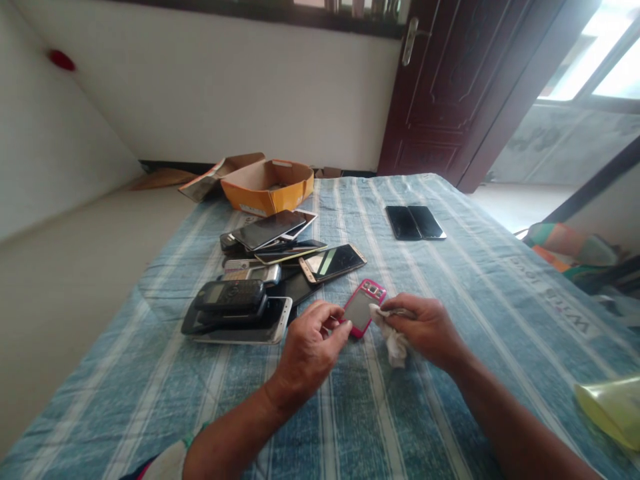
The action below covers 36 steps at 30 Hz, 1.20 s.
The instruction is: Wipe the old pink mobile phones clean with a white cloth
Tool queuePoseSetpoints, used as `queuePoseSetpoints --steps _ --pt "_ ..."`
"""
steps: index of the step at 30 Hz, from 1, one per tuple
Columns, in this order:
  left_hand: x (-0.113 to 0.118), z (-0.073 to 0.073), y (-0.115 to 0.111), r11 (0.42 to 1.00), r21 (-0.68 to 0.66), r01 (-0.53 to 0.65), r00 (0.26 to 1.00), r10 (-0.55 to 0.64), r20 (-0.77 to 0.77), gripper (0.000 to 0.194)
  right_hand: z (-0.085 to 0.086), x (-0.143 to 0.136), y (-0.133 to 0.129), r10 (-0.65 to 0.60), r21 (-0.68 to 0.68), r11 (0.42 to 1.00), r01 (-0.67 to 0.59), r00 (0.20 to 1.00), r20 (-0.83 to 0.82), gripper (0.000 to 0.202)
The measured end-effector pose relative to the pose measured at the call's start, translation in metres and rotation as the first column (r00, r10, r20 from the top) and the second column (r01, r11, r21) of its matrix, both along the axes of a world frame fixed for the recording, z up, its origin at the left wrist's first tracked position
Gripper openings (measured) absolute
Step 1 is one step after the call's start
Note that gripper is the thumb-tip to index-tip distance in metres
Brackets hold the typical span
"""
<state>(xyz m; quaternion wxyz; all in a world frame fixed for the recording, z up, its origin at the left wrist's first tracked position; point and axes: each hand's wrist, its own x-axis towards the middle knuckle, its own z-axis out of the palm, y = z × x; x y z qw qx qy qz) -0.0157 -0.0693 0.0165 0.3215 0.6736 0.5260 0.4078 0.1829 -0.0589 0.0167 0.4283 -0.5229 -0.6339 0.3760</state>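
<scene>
A pink phone (361, 310) with a grey screen is tilted above the striped blue cloth. My left hand (314, 343) grips its lower left edge between thumb and fingers. Pinched in my right hand (423, 327) is a crumpled white cloth (393, 343), which touches the phone's right side near the screen. Left of my hands lies a loose pile of phones, with a black keypad phone (230, 295) on top of a white-edged phone (277, 323). A gold phone (334, 263) rests at the pile's right side.
An open orange box (270, 193) stands behind the pile at the table's far edge. Two dark phones (415, 223) lie side by side at the back right. A yellow translucent object (613, 407) is at the right edge. A dark red door (445, 80) stands beyond the table.
</scene>
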Motion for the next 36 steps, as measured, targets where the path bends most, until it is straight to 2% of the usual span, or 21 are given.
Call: queuePoseSetpoints --steps 1,3,6,8,14,17,21,26,28,31,36 --pt "-0.002 -0.001 0.001 0.998 0.068 -0.005 0.994 0.012 -0.106 0.009 -0.001 0.001 0.001 -0.020 0.005 1.000 0.020 1.000 0.012 0.009" --pt "-0.003 -0.004 0.003 0.987 0.161 0.009 0.958 0.038 -0.283 0.021 -0.003 0.003 0.003 -0.028 0.019 0.999 0.027 0.998 0.048 0.009" --pt "-0.002 -0.007 0.002 0.976 0.215 0.045 0.881 0.063 -0.469 0.032 -0.007 0.002 0.002 -0.003 0.051 0.999 -0.003 0.994 0.111 0.009" --pt "-0.001 -0.008 0.001 0.975 0.216 0.061 0.845 0.064 -0.530 0.032 -0.008 0.000 0.000 0.030 0.079 0.996 -0.043 0.987 0.158 0.009" --pt "-0.001 -0.012 0.004 0.970 0.221 0.103 0.834 0.037 -0.550 0.028 -0.010 -0.009 -0.008 0.108 0.215 0.962 -0.169 0.956 0.271 0.014" --pt "-0.001 -0.015 0.005 0.968 0.223 0.116 0.847 0.020 -0.532 0.027 -0.012 -0.015 -0.014 0.098 0.279 0.937 -0.210 0.925 0.367 0.023" --pt "0.001 -0.019 0.005 0.962 0.247 0.113 0.862 0.028 -0.506 0.021 -0.016 -0.026 -0.021 -0.005 0.382 0.892 -0.242 0.839 0.544 0.028" --pt "0.001 -0.023 0.006 0.958 0.268 0.106 0.866 0.043 -0.497 0.015 -0.019 -0.039 -0.023 -0.175 0.494 0.804 -0.330 0.663 0.728 0.025" --pt "0.001 -0.024 0.006 0.953 0.282 0.110 0.864 0.049 -0.502 0.014 -0.018 -0.041 -0.024 -0.196 0.483 0.793 -0.371 0.596 0.779 0.021" --pt "0.002 -0.025 0.005 0.950 0.292 0.110 0.860 0.056 -0.507 0.012 -0.016 -0.040 -0.027 -0.164 0.413 0.816 -0.404 0.524 0.836 0.020" --pt "0.003 -0.023 0.003 0.954 0.282 0.101 0.853 0.063 -0.518 0.011 -0.014 -0.033 -0.031 -0.046 0.275 0.866 -0.418 0.481 0.876 0.026"
